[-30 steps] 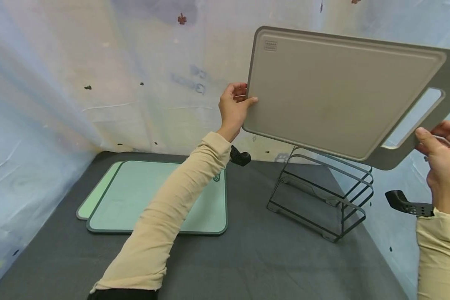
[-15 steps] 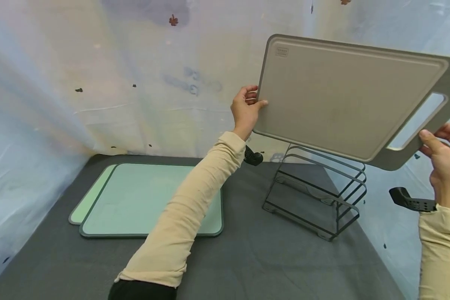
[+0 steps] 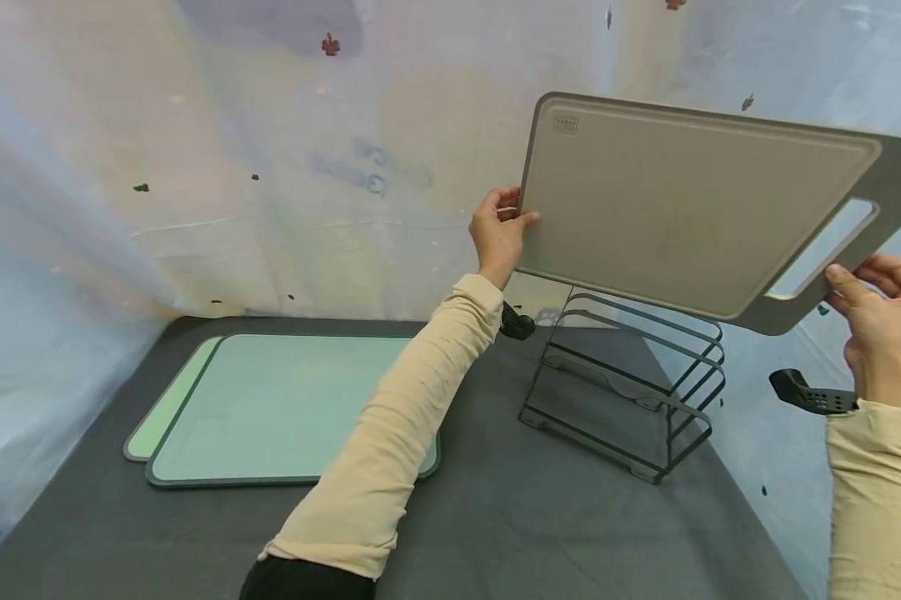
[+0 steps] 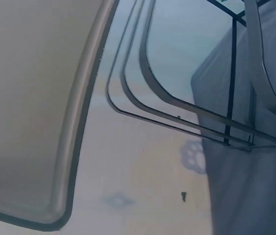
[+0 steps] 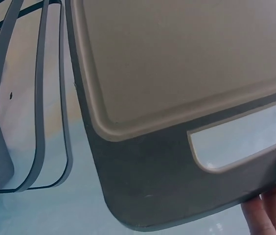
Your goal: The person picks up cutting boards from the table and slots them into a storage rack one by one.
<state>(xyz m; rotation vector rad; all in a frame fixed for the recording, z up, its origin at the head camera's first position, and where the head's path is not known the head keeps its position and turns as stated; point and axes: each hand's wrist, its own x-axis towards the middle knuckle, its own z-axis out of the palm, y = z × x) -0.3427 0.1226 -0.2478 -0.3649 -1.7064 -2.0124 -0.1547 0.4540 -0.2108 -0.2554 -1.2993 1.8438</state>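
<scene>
Shifted rightward relative to the rack (image 3: 613,370) since one second ago: grey-beige board (image 3: 690,208) and left hand (image 3: 498,233), the board's left end now a little lower. At left, two boards lie stacked on the dark cloth (image 3: 555,533): light green board (image 3: 167,412) beneath, mostly covered; mint board (image 3: 270,408) on top, its right part crossed by the left sleeve (image 3: 390,433). Left hand clamped on the grey-beige board's left edge, thumb on the near face; left wrist view barely catches it. Boards counted: three. Racks: one, far top partly behind the held board, hoop count uncertain. Held board tilted, off the cloth, apart from the rack in both wrist views. Right hand (image 3: 888,312) pinches the strip beside the single handle slot (image 3: 825,246), some fingers partly hidden. Board's right end cut off in head view.
</scene>
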